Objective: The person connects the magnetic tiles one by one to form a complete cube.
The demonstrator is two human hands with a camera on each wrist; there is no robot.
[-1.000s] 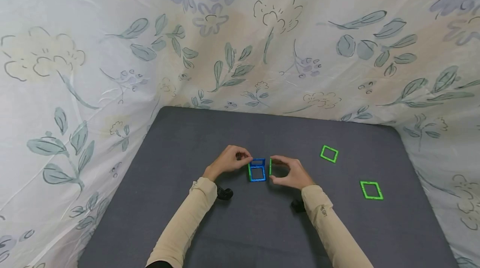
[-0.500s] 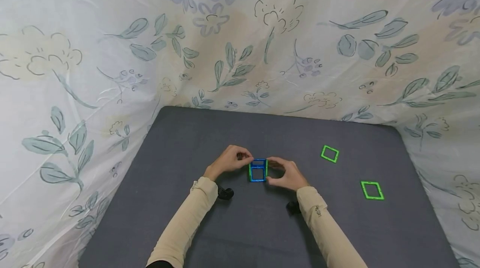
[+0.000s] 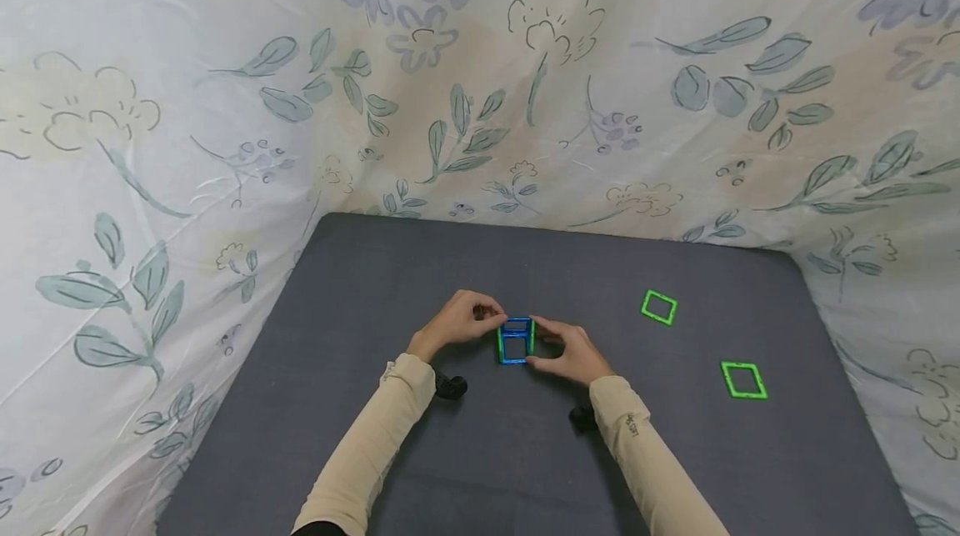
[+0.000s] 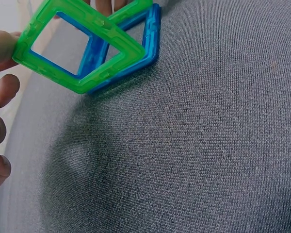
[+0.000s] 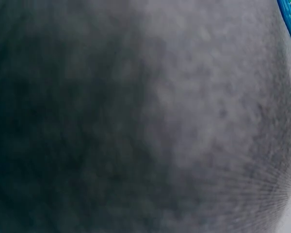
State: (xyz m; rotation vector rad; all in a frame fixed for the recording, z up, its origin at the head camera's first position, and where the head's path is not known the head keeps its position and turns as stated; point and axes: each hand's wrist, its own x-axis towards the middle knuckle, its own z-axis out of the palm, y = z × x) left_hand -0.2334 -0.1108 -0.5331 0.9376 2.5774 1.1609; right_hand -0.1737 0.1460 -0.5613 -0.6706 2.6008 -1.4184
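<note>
A small build of square-framed magnetic tiles stands mid-table. One blue tile [image 3: 514,362] lies flat, and another blue tile [image 3: 517,320] rises at its back. On the left side stands a green tile [image 4: 48,72], its corner pinched by my left hand [image 3: 459,322]; the other left fingers hang apart in the left wrist view. My right hand [image 3: 573,353] holds a second green tile [image 3: 532,338] between thumb and fingers, against the right side. Only a blue and green corner of the build [image 5: 288,24] shows in the right wrist view, where the right hand is out of sight.
Two loose green tiles lie to the right, one farther back [image 3: 659,308] and one nearer [image 3: 744,380]. The dark grey table [image 3: 375,269] meets a floral cloth [image 3: 480,144] at its back and sides.
My right hand has moved left, bringing its green tile from a gap beside the build up against the blue tiles. The left hand stays at the back left corner.
</note>
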